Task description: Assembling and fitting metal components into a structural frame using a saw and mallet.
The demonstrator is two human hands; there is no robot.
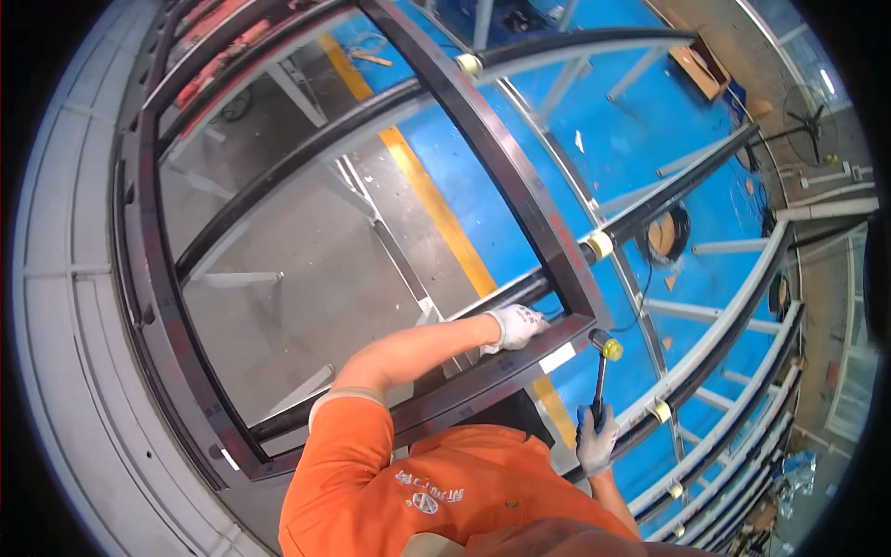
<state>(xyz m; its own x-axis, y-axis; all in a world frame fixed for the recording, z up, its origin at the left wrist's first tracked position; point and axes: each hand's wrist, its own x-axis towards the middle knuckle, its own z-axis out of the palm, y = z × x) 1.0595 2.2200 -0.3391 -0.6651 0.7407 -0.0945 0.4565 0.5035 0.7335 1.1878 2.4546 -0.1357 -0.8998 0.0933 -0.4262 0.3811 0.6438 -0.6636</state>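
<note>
A large dark window frame (520, 186) lies across black-padded support rails. At its near right corner is my left hand (516, 329), in a white glove, with the fingers curled against the frame's inner edge. Whatever lies between those fingers is hidden. My right hand (596, 440), in a white and blue glove, is closed round the handle of a mallet (608, 347) with one black and one yellow face. The mallet is upright, its head just outside the frame's corner. White labels (558, 357) are stuck on the frame's near bar.
A padded rail (677, 190) with a yellowish roller passes under the frame, and several similar curved rails stand at the right. A coil of black hose (682, 232) rests on the blue floor. At the back right are a cardboard box (698, 65) and a fan (812, 130).
</note>
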